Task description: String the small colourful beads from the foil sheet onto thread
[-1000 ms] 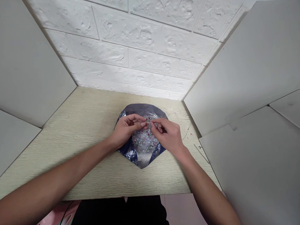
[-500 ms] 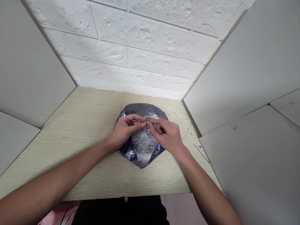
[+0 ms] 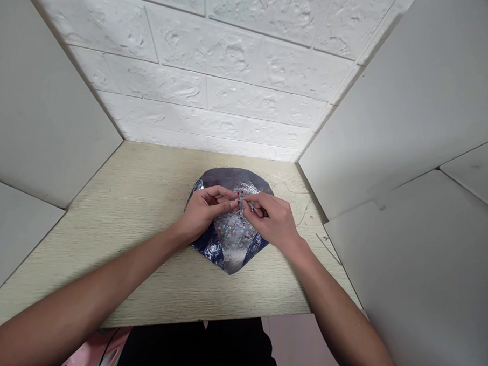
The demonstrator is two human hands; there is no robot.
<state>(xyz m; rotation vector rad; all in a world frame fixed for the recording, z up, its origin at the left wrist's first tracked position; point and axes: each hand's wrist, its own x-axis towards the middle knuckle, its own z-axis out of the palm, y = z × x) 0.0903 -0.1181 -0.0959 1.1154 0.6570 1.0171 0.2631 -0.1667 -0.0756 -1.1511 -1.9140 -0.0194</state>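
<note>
A blue and silver plastic bag (image 3: 236,178) lies flattened on the table, with many small loose beads (image 3: 234,231) in pink, white, green and red on its middle. Above them, my left hand (image 3: 200,213) pinches a small beaded piece (image 3: 241,193) with dark red beads between thumb and forefinger. My right hand (image 3: 272,216) meets it from the other side, thumb and forefinger closed at the piece's right edge. Whether those right fingertips hold a bead, a thread or the piece itself is too small to make out.
The pale wooden table (image 3: 146,200) meets a white brick-patterned wall (image 3: 231,107) at the back. Grey panels (image 3: 392,114) stand on both sides. Thin thread (image 3: 308,204) and a thin grey stick (image 3: 328,248) lie at the right.
Both hands stay almost exactly in place over the bag. Only very slight fingertip movement shows around the beaded piece.
</note>
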